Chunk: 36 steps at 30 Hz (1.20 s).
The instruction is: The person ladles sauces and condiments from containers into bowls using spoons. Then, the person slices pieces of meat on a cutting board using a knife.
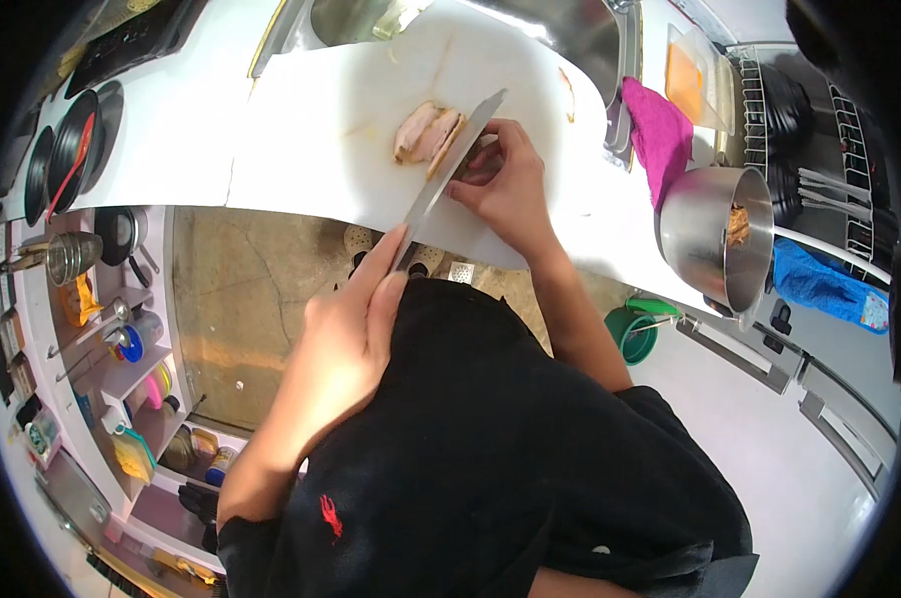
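My left hand [356, 319] is closed around the handle of a long knife [449, 167], its blade angled up and to the right over a white cutting board [311, 130]. Just right of the blade, the curled fingers of my right hand [510, 194] grip a piece of cooked meat [482, 159], mostly hidden by the fingers and knife. On the other side of the blade lie several slices of pale meat with browned edges [419, 132], side by side on the board. The blade's lower edge is too close to the meat to tell how deep it sits.
Beyond the board is a metal sink [570, 40]. To the right are a magenta cloth [658, 135], a steel pot [705, 224] with brown food inside, and a dish rack [814, 149]. Black pans [77, 140] lie at left, above shelves [137, 374]. A green bucket [630, 334] stands low right.
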Each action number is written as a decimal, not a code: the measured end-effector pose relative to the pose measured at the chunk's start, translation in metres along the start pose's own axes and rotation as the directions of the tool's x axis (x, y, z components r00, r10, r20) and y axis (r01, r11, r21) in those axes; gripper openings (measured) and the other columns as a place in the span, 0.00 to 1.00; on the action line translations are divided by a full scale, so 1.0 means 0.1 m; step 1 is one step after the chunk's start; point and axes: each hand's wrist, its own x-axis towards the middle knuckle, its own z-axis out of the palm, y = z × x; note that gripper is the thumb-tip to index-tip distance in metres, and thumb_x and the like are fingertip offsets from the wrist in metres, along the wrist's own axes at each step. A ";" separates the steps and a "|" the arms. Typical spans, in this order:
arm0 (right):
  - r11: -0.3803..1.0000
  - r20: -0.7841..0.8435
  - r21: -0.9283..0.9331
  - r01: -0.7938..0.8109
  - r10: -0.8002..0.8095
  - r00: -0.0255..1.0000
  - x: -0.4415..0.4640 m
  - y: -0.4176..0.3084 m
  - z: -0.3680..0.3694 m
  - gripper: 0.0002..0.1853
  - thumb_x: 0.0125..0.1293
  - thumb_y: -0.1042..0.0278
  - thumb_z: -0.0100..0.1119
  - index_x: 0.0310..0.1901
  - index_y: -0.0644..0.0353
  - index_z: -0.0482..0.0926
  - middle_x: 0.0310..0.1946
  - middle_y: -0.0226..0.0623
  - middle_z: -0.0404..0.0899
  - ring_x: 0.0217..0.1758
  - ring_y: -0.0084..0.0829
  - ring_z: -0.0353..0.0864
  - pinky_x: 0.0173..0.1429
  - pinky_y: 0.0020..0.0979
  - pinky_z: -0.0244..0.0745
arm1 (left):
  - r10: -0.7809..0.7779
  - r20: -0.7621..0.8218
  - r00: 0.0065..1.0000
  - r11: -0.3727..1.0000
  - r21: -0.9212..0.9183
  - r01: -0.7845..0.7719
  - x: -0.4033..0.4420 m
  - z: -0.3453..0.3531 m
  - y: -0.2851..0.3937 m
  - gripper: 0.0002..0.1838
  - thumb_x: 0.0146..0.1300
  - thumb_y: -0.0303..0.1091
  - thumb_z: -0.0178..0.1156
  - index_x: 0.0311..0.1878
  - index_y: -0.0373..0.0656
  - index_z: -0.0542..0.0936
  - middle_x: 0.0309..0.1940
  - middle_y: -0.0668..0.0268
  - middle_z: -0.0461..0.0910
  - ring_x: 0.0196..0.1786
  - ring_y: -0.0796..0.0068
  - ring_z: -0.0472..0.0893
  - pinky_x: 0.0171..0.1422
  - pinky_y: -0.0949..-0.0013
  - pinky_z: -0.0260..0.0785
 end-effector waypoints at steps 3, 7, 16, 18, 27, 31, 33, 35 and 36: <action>1.000 -0.006 0.001 0.003 -0.003 1.000 0.00 0.01 0.02 0.29 0.42 0.78 0.77 0.49 0.65 0.74 0.34 0.34 0.77 0.36 0.23 0.79 0.40 0.24 0.81 | 0.076 -0.034 0.997 0.997 0.029 -0.075 -0.11 0.01 -0.16 0.21 0.73 0.32 0.49 0.67 0.42 0.70 0.25 0.40 0.72 0.29 0.41 0.79 0.34 0.61 0.71; 0.998 -0.005 0.050 -0.037 0.038 0.999 -0.02 -0.02 0.03 0.29 0.43 0.78 0.77 0.50 0.65 0.74 0.34 0.34 0.77 0.36 0.23 0.79 0.40 0.25 0.81 | 0.128 -0.063 0.990 0.991 0.044 -0.126 -0.09 0.03 -0.17 0.20 0.73 0.31 0.49 0.66 0.41 0.71 0.24 0.40 0.72 0.27 0.41 0.78 0.33 0.62 0.71; 1.000 -0.007 -0.004 0.021 -0.021 1.000 0.00 0.00 0.00 0.29 0.43 0.77 0.76 0.49 0.67 0.74 0.37 0.35 0.77 0.34 0.24 0.79 0.40 0.26 0.79 | 0.126 -0.049 0.991 0.992 -0.014 -0.127 0.28 0.07 0.01 0.19 0.74 0.34 0.49 0.64 0.37 0.71 0.24 0.38 0.73 0.31 0.37 0.77 0.34 0.58 0.70; 1.000 -0.007 -0.010 0.028 -0.028 1.000 0.00 0.01 0.00 0.29 0.42 0.77 0.76 0.49 0.67 0.74 0.36 0.35 0.77 0.34 0.24 0.78 0.39 0.26 0.78 | 0.203 -0.074 0.976 0.979 0.008 -0.203 0.40 0.11 0.00 0.19 0.74 0.35 0.49 0.64 0.37 0.72 0.25 0.38 0.73 0.31 0.37 0.77 0.34 0.58 0.70; 0.999 -0.016 0.027 -0.031 0.031 0.999 -0.02 -0.02 0.01 0.30 0.42 0.76 0.78 0.49 0.66 0.75 0.35 0.34 0.77 0.35 0.24 0.78 0.41 0.25 0.79 | 0.053 -0.036 0.998 0.998 -0.018 -0.054 0.09 0.07 -0.06 0.19 0.74 0.35 0.49 0.65 0.40 0.72 0.28 0.38 0.75 0.32 0.38 0.79 0.37 0.58 0.72; 1.000 -0.002 0.018 -0.008 0.008 1.000 -0.01 -0.03 0.01 0.31 0.42 0.75 0.78 0.50 0.66 0.74 0.36 0.35 0.77 0.37 0.23 0.78 0.41 0.25 0.80 | 0.066 -0.040 0.997 0.997 -0.037 -0.067 -0.01 0.03 -0.17 0.20 0.74 0.34 0.49 0.65 0.39 0.71 0.27 0.39 0.75 0.30 0.40 0.79 0.37 0.61 0.72; 1.000 0.015 0.021 -0.007 0.007 1.000 0.00 -0.03 0.00 0.31 0.43 0.75 0.78 0.51 0.66 0.74 0.37 0.35 0.77 0.38 0.23 0.78 0.41 0.25 0.80 | 0.041 -0.029 0.999 0.998 -0.047 -0.042 0.01 0.02 -0.12 0.20 0.74 0.34 0.49 0.65 0.38 0.72 0.26 0.39 0.74 0.28 0.41 0.78 0.37 0.61 0.72; 1.000 0.029 0.021 -0.004 0.004 1.000 0.00 -0.01 -0.01 0.31 0.43 0.75 0.78 0.51 0.66 0.74 0.38 0.35 0.77 0.39 0.23 0.78 0.41 0.25 0.80 | -0.006 -0.007 1.000 0.999 -0.041 0.005 0.14 0.02 -0.05 0.20 0.74 0.34 0.49 0.64 0.38 0.72 0.26 0.40 0.74 0.27 0.41 0.77 0.36 0.61 0.71; 0.999 0.029 0.030 -0.012 0.011 1.000 0.00 0.00 0.00 0.31 0.43 0.75 0.78 0.51 0.66 0.74 0.38 0.35 0.77 0.39 0.23 0.78 0.41 0.25 0.80 | 0.020 -0.011 1.000 0.999 -0.042 -0.021 0.22 0.04 -0.03 0.20 0.74 0.35 0.49 0.64 0.38 0.72 0.25 0.40 0.74 0.26 0.42 0.76 0.36 0.61 0.71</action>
